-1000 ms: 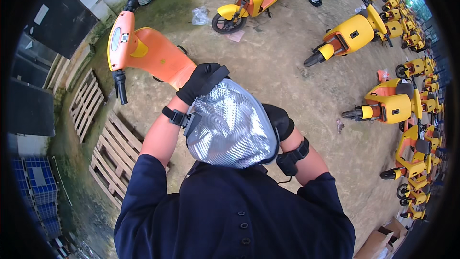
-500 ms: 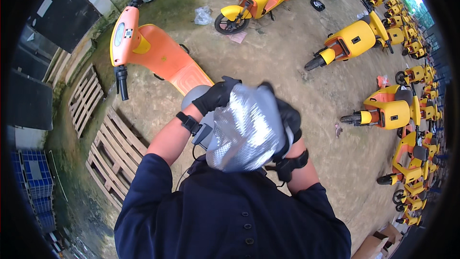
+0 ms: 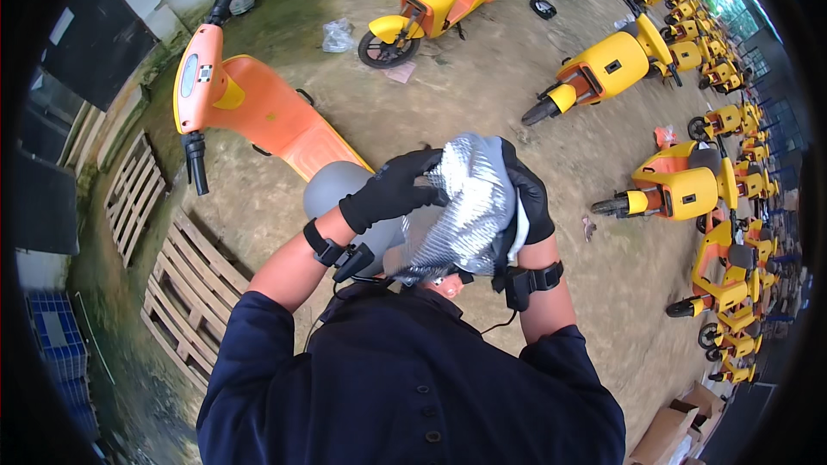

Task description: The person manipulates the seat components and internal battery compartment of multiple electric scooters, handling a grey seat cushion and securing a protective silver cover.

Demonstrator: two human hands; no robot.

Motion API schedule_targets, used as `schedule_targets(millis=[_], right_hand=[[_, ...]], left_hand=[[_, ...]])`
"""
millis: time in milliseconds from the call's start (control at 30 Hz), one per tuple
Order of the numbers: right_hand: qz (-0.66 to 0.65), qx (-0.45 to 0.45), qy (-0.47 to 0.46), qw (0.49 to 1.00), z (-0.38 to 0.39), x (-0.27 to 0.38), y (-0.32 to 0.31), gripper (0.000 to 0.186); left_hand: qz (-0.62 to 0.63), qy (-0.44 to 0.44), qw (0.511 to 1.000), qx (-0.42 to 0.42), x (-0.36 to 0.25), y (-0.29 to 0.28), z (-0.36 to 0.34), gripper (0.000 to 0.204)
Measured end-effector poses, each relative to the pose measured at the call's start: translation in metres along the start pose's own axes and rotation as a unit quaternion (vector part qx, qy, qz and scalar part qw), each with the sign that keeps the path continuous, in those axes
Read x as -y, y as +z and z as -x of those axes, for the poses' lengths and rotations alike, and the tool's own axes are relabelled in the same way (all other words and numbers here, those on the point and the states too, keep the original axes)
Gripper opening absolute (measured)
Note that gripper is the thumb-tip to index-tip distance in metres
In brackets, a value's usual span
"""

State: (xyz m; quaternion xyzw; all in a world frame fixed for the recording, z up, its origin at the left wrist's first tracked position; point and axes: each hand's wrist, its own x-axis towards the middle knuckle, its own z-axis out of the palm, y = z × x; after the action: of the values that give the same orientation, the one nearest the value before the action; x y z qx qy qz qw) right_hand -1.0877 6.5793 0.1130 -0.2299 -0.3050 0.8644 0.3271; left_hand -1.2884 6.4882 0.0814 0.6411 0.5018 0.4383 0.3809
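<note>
In front of my chest I hold a crumpled silver foil sheet with a textured, shiny face and a grey side. My left hand, in a black glove, pinches its left edge near the top. Around the right side curls my right hand, also gloved in black, with its fingertips partly hidden behind the foil. Just beyond and below my left hand is the rounded grey seat of an orange scooter. Black straps with small devices sit on both wrists.
Wooden pallets lie on the concrete at left, near blue crates. Yellow scooters stand ahead and in rows along the right. A cardboard box is at lower right. A clear plastic bag lies on the floor ahead.
The foil sheet has become narrower and more bunched, its near end pulled in. My left hand has shifted down along its left edge. The whole view has swung slightly, moving the scooters leftward.
</note>
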Motion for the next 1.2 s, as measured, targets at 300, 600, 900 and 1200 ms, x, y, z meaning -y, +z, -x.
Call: schedule_targets(millis=[300, 600, 900, 1200], right_hand=[[0.404, 0.044, -0.168, 0.898, -0.006, -0.021, -0.052, 0.057], [0.396, -0.070, -0.142, 0.904, -0.011, -0.034, -0.068, 0.024], [-0.099, 0.172, -0.037, 0.979, -0.008, 0.003, -0.027, 0.054], [0.089, -0.004, 0.071, 0.993, -0.002, 0.011, -0.013, 0.035]], left_hand=[[0.142, -0.127, 0.961, -0.199, 0.019, -0.035, 0.001, 0.017], [0.051, -0.128, 0.957, -0.257, 0.035, -0.090, 0.033, 0.017], [0.200, -0.096, 0.935, -0.277, 0.046, -0.093, 0.048, 0.011], [-0.040, -0.096, 0.956, -0.273, 0.108, -0.134, 0.070, 0.023]])
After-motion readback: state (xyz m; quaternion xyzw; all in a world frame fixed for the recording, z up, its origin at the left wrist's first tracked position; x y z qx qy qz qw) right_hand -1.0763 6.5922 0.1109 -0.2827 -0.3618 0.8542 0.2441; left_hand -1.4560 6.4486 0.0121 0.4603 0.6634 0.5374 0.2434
